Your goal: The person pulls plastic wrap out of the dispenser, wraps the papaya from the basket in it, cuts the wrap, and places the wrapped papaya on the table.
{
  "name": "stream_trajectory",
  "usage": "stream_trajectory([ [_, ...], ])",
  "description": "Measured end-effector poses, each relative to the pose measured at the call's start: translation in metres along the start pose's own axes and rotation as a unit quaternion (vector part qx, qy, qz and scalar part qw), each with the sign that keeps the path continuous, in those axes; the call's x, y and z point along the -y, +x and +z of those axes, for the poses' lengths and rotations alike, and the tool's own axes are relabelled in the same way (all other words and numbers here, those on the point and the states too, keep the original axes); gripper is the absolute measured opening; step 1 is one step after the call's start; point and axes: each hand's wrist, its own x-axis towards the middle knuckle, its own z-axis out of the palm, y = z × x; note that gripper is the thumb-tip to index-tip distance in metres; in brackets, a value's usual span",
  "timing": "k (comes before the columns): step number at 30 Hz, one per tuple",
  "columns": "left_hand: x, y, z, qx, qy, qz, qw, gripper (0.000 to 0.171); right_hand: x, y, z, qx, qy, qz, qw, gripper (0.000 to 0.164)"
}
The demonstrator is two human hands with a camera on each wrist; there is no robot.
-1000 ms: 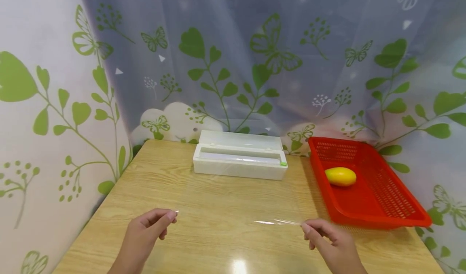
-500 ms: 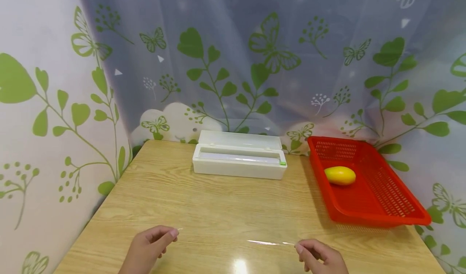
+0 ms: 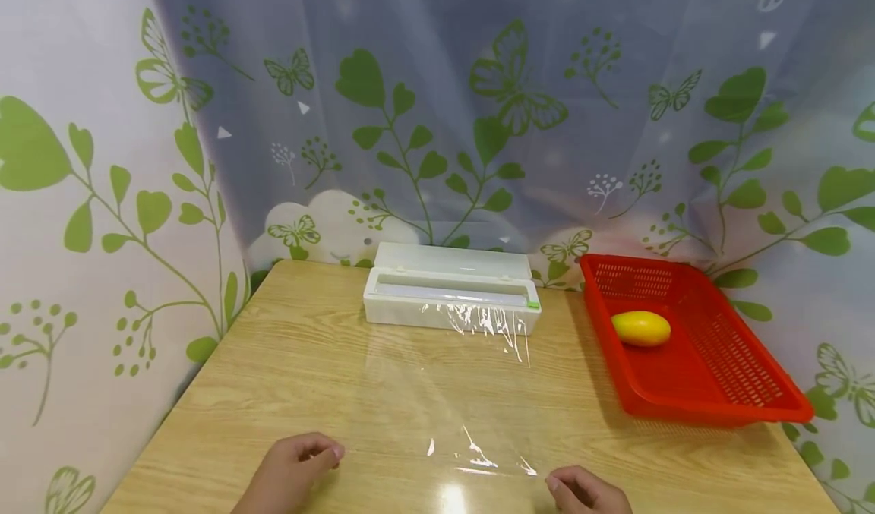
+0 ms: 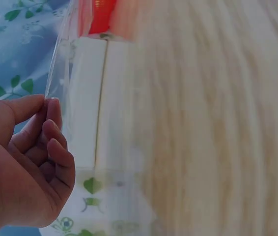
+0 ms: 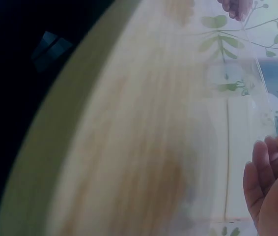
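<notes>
A sheet of clear cling film [image 3: 451, 415] stretches over the table, from the white cling film box [image 3: 451, 313] at the back towards my hands. My left hand [image 3: 289, 470] pinches the film's near left corner between thumb and forefinger, seen closely in the left wrist view. At the near right corner, my right hand [image 3: 589, 491] pinches the film too, its other fingers loosely curled in the right wrist view. The box's lid [image 3: 453, 260] is raised, and a roll [image 3: 451, 294] lies inside. Bright wrinkles mark the film in front of the box.
At the right of the wooden table [image 3: 294, 347] stands a red plastic basket [image 3: 711, 408]. A yellow, mango-like fruit [image 3: 641, 328] lies in it. Behind the table hangs a patterned curtain [image 3: 437, 119], and another patterned surface [image 3: 102, 271] rises along the left.
Both hands have drawn towards the table's near side, the right one also a little inward, bringing the film's front edge along. More bright wrinkles now show in the film. Box and basket stay put.
</notes>
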Motion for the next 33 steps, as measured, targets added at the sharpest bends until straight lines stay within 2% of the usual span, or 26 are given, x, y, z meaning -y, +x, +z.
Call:
stream_trajectory([
  [5,0.004,0.002,0.004,0.001,0.064,-0.014,0.9979,0.026,-0.007,0.005,0.004,0.014,-0.01,0.01,1.0,0.017],
  [9,0.005,0.002,0.005,-0.006,0.099,-0.001,0.9951,0.025,-0.007,0.011,0.004,0.039,-0.032,0.027,0.998,0.022],
  [14,0.003,0.006,0.005,-0.015,0.142,0.023,0.9895,0.02,-0.002,0.014,0.005,0.043,-0.051,0.018,0.998,0.023],
  [25,-0.001,0.015,0.004,-0.019,0.169,0.079,0.9823,0.013,-0.002,0.021,0.008,0.035,-0.056,-0.017,0.998,0.016],
  [33,0.0,0.021,0.005,-0.002,0.161,0.077,0.984,0.012,-0.004,0.027,0.011,0.024,-0.062,-0.039,0.997,0.014],
])
